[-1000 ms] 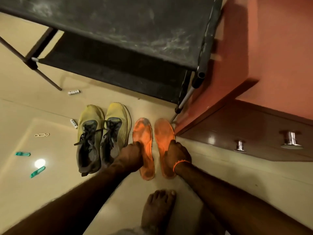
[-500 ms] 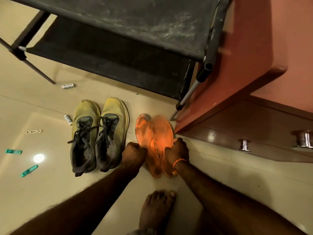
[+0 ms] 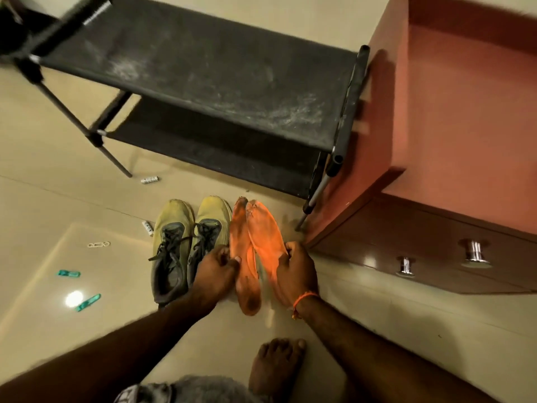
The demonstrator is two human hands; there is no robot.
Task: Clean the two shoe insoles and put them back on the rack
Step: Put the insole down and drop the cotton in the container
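Frame centre: left hand (image 3: 216, 271) pinches left insole (image 3: 242, 257); right hand (image 3: 296, 271) grips right insole (image 3: 266, 231). Pick-up step, probably; cleaning next.

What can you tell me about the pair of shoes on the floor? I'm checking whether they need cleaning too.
The pair of shoes stands side by side on the tiled floor, toes toward the black rack. They look like lace-up sneakers with yellowish, grubby toe caps, grey tongue areas and dark laces lying loose. They sit upright just left of the orange insoles, and the left hand overlaps the nearer shoe's heel; whether it touches is unclear.
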